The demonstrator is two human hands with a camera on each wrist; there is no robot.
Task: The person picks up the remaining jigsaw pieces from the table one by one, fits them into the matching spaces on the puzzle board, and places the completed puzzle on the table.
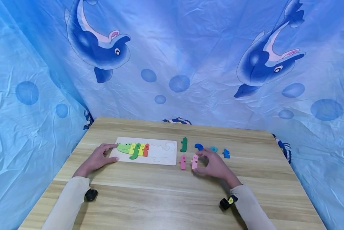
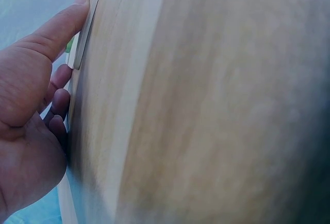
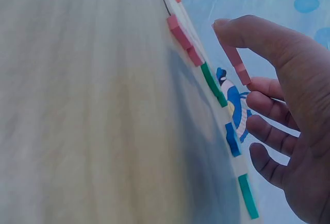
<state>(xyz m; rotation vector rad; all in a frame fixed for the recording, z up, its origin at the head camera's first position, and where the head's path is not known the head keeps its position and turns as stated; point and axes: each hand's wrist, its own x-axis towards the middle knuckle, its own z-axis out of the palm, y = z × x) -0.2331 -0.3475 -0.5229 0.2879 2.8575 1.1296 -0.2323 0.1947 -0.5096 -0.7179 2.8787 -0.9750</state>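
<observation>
My left hand (image 1: pixel 98 158) rests at the left end of a white puzzle board (image 1: pixel 161 161), thumb and index finger touching it. In the left wrist view the straight thumb (image 2: pixel 62 28) lies along the board's edge. Yellow, green, orange and red pieces sit beside the green crocodile head (image 1: pixel 123 147) on the board. My right hand (image 1: pixel 213 163) pinches a light pink puzzle piece (image 1: pixel 194 162) between thumb and index finger. In the right wrist view that pink piece (image 3: pixel 234 62) is raised off the table, with the other fingers loosely bent.
Right of the board lie a darker pink piece (image 1: pixel 183 162), a green piece (image 1: pixel 184 144), a dark blue piece (image 1: pixel 198 146), a teal piece (image 1: pixel 214 149) and a blue piece (image 1: pixel 226 153). A blue dolphin-print cloth (image 1: pixel 172 57) surrounds the wooden table (image 1: pixel 149 198).
</observation>
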